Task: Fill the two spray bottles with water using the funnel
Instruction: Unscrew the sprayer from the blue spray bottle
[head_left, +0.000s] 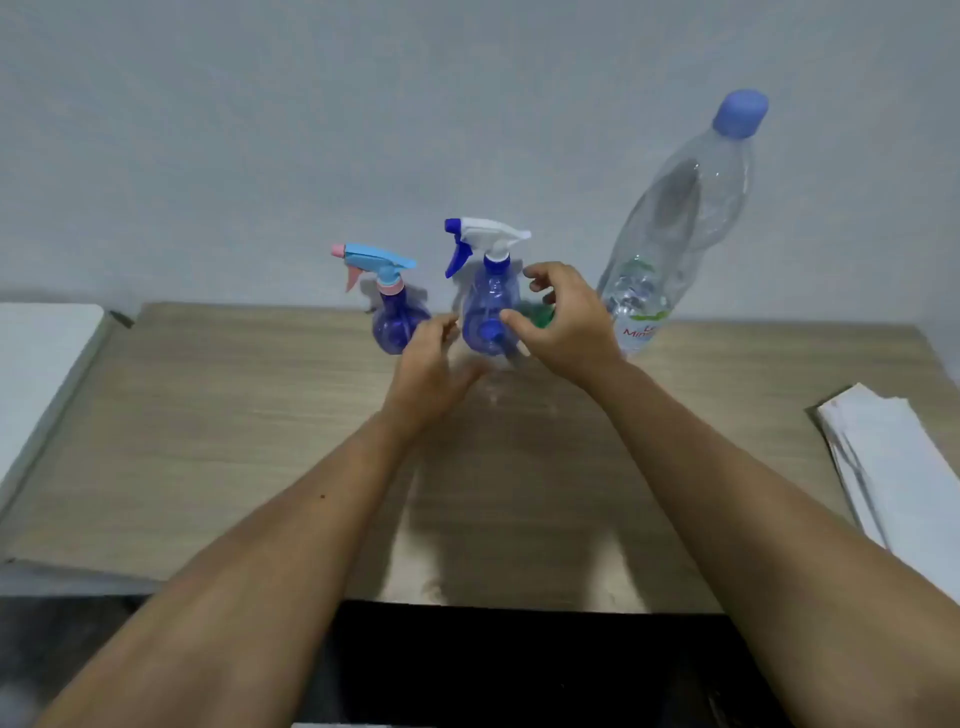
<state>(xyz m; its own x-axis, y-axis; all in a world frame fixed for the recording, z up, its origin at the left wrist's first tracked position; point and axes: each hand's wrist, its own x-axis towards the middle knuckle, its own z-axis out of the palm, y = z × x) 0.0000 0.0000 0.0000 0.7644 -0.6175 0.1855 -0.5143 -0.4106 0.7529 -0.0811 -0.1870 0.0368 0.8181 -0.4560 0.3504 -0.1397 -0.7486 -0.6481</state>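
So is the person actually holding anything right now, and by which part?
Nothing is held yet. Both the left hand and right hand hover open on either side of the white-topped spray bottle, fingers apart from it.

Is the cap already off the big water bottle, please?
No, the blue cap sits on top of the water bottle, which stands upright on the table.

Soft even light, faint arm shadows on table (208, 441), wide-angle edge warp.

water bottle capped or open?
Capped: the blue cap sits on the water bottle, which stands upright on the table.
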